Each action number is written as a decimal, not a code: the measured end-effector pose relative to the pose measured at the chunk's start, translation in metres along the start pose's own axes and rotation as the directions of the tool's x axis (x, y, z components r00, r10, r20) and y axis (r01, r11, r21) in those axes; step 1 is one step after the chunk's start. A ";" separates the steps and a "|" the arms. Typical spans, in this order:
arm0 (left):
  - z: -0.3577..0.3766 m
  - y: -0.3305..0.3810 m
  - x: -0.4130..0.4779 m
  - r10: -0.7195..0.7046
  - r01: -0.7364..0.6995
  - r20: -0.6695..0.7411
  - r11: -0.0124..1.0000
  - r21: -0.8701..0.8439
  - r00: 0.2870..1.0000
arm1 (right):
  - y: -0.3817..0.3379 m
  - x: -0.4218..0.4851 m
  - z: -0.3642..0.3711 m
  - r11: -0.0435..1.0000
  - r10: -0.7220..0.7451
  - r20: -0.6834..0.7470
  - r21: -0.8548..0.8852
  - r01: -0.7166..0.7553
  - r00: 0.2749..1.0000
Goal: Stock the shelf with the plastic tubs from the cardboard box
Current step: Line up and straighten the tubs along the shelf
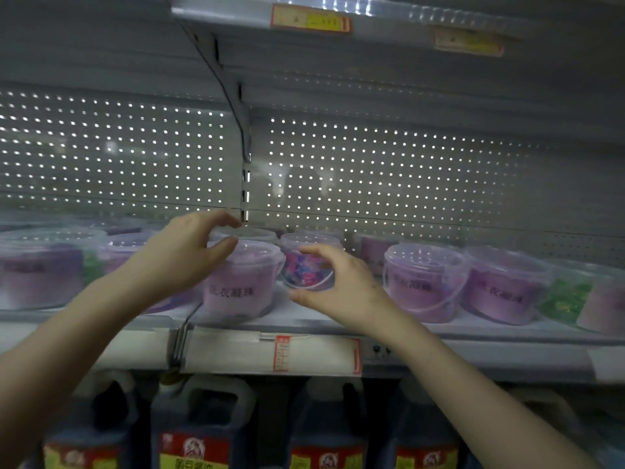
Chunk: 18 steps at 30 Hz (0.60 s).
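- The right hand [341, 286] holds the small tub [304, 267] of mixed-colour beads. Its fingers [314, 252] are narrow, index over the top and thumb under the base.
- That tub hangs just above the shelf [297, 316], at 3 o'clock of the purple tub [243, 286] and close beside it. It looks not yet set down.
- The left hand [176, 258] curves in a wide C at the purple tub's lid, with the thumb against the rim at 9 o'clock. Blur hides whether it actually grips.
- More tubs [422, 282] stand in a row toward 3 o'clock, and others toward 9 o'clock. The free gap for the small tub looks tight.
- The box is not in view.
- Risk: a two-point pinch on a smooth, round tub is weak. A knock against the purple tub's bail handle at 3 o'clock could twist it loose.
- Risk: if it drops at the shelf's front edge, toward 6 o'clock, it would likely roll off onto the jugs [199, 428] below.
- Risk: pushing it in toward 12 o'clock may shove the back tubs out of line. A tub may also be left tilted on a neighbour's rim.
- Risk: the left hand pressing on the lid could slide the purple tub toward 6 o'clock, near the edge.
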<state>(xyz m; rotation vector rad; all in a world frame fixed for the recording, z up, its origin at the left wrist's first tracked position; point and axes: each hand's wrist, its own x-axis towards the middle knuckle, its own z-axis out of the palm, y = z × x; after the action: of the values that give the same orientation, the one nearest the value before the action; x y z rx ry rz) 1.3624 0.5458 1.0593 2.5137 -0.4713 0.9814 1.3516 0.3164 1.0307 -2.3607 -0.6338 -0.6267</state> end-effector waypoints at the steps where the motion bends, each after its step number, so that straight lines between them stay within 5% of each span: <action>1: -0.005 -0.007 -0.002 0.012 -0.012 0.002 1.000 0.009 1.000 | -0.004 0.005 0.009 0.999 0.011 0.019 0.041 -0.012 1.000; 6: -0.023 -0.032 -0.015 0.035 -0.036 0.027 0.999 0.033 0.999 | -0.020 0.021 0.041 0.970 0.079 0.071 0.226 -0.093 0.994; 18: -0.018 -0.046 -0.012 0.080 -0.080 0.043 0.997 0.007 0.996 | -0.026 0.023 0.049 0.984 0.081 -0.002 0.157 -0.079 0.997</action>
<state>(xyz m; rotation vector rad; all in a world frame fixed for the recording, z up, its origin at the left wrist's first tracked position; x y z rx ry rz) 1.3643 0.5963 1.0519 2.5450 -0.5863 0.9625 1.3683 0.3734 1.0204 -2.2241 -0.5607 -0.5310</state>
